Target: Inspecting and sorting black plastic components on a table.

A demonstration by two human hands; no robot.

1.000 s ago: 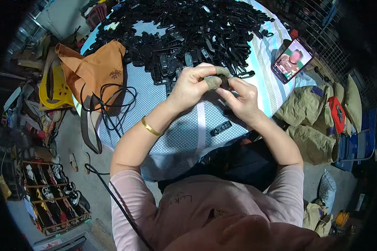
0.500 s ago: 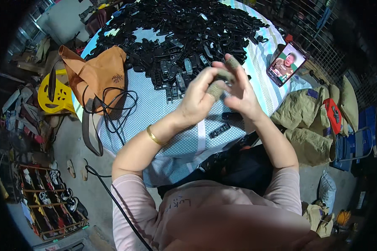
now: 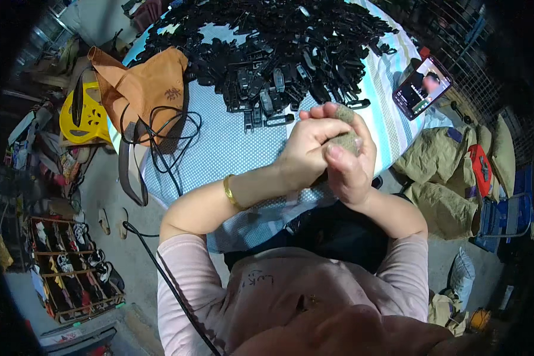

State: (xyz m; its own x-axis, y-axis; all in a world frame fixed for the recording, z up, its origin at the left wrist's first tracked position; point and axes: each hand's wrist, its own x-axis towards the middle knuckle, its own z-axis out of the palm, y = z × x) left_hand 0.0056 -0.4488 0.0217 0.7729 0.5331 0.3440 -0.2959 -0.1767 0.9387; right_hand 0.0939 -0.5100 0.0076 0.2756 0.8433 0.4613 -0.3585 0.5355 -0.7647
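Centrally, hands: left hand [image 3: 308, 151] curled in, right hand [image 3: 359, 169] folded round its outer side, palms pressed together; tan wraps [image 3: 345, 113] on fingers of both. Whether a piece is clamped between them, cannot tell.
Black pieces: broad heap of black plastic buckle-like pieces [image 3: 279, 53] across the far side of the table, nearest ones just beyond the hands.
Table: rounded, under a blue-and-white patterned cloth [image 3: 219, 139].
Bag: slouched orange-brown cloth bag [image 3: 157, 77] at table's left edge; contents hidden. Thin black looped cable [image 3: 187, 132] partly across it.
Phone: black-framed smartphone [image 3: 422, 89], screen lit, propped at right edge.
Rack: slatted wooden rack [image 3: 71, 273], floor, lower left; shoes and small mixed items between its rails.
Sacks: khaki fabric sacks [image 3: 430, 148], right of table; insides out of sight. Flat red item [image 3: 480, 171] against them.
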